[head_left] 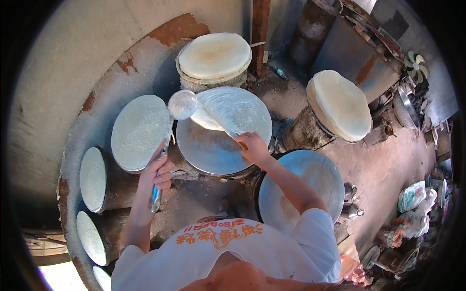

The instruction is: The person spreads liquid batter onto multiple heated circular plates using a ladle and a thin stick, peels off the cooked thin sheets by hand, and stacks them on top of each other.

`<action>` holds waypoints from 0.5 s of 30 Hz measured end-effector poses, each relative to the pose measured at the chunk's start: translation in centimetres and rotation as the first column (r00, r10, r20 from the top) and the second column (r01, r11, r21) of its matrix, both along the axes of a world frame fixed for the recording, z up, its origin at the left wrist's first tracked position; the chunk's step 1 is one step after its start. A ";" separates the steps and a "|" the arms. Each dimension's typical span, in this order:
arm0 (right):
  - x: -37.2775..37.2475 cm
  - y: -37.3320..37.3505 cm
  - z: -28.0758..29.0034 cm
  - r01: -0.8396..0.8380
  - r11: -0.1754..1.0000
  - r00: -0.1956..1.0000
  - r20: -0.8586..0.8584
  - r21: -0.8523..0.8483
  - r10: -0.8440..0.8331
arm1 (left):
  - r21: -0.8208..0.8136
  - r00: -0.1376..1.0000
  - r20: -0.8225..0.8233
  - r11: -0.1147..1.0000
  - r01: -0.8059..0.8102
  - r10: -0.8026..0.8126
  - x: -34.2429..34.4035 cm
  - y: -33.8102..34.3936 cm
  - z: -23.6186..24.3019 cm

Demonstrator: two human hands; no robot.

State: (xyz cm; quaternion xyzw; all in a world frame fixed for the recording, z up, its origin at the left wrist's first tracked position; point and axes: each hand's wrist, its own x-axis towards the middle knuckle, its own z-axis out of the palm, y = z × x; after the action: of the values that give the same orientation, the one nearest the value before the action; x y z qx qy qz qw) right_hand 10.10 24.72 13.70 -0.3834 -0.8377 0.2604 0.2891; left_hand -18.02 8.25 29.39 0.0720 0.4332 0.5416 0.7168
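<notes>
Thin white sheet (242, 107), one: on the round middle griddle (206, 150), covering its far right part, with a slanting edge; the near left of the metal lies bare.

Right hand (256, 148): grip closed, fingers pinching the sheet at the near end of that slanting edge.

Ladle (182, 105), one: round pale bowl, beside the far left rim of the middle griddle; blue-grey handle upheld.

Left hand (158, 169): grip wrapped about the ladle's handle.

White-coated round griddle (141, 133), one: just left of the ladle.

Smaller white discs (93, 179): in a row along the left, curving toward the near edge.

Pale flatbread pile (214, 56), one: round, beyond the middle griddle.

Second flatbread pile (339, 104), one: to the far right, on a cylindrical stand (305, 128).

Bare round griddle (315, 179), one: beneath the right forearm.

Metal flasks (350, 212), two: on the floor, right of the bare griddle.
</notes>
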 end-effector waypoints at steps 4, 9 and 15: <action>5.6 3.2 0.8 0.079 0.995 0.997 -0.029 0.054 -0.077 | 0.189 0.985 0.171 0.982 -0.015 -0.018 -0.1 -0.1 1.0; 0.8 6.4 0.4 -0.137 0.990 0.986 -0.092 0.028 0.139 | -0.092 0.904 0.347 0.968 -0.233 0.250 -1.7 0.7 -4.3; 6.5 5.4 1.2 -0.247 0.965 0.963 -0.136 -0.092 0.234 | 0.133 0.836 0.548 0.983 -0.123 0.030 -0.9 -0.9 2.0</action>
State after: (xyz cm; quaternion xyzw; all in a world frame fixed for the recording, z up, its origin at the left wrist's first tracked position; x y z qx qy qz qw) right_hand 16.59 30.09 14.86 -0.2768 -0.8431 0.3620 0.2855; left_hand -18.88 7.30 31.38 -0.0436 0.1689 0.6017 0.7794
